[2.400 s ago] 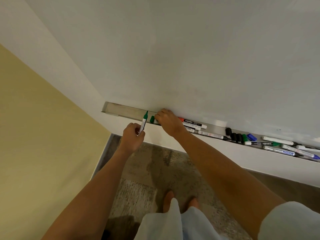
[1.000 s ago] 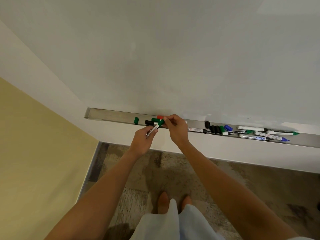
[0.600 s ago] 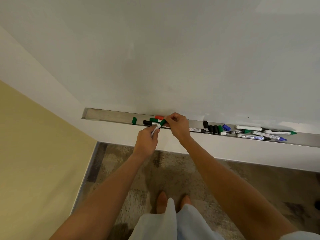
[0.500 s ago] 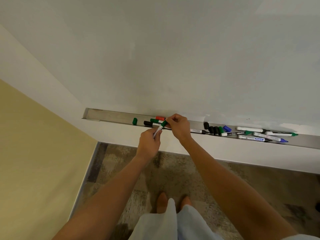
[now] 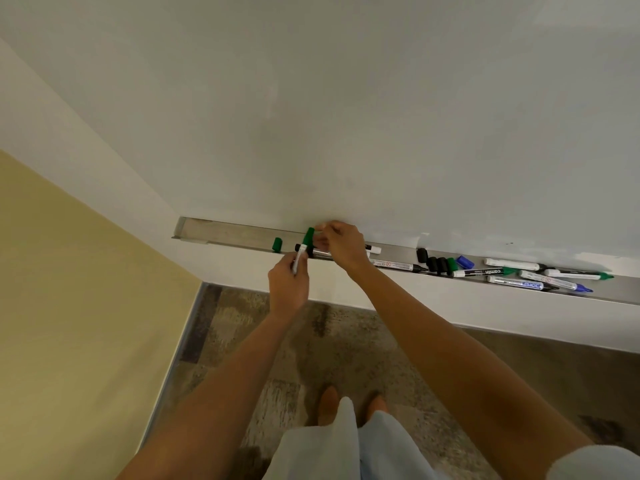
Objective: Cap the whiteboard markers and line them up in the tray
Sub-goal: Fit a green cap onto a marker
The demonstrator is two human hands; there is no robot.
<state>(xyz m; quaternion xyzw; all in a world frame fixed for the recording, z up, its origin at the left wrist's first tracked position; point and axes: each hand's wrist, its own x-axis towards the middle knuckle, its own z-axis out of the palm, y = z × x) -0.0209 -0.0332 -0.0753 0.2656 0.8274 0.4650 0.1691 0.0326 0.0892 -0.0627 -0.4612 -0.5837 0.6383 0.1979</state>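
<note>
Above tray [image 5: 228, 235], marker [image 5: 302, 250] in left grip [image 5: 289, 285]

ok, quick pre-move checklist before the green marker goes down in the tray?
1. Green marker held in left hand: ok.
2. Green cap on its tip: ok; fully seated: cannot tell.
3. Right hand clear of the marker: cannot tell, fingers sit right by the cap.
4. Free spot in tray left of the loose green cap: ok.
5. Remaining markers capped: not ok, loose black caps lie in the tray.

Office or classroom: wall whiteboard [image 5: 346, 98], marker tray [image 5: 235, 235], carpet floor [image 5: 346, 348].
</note>
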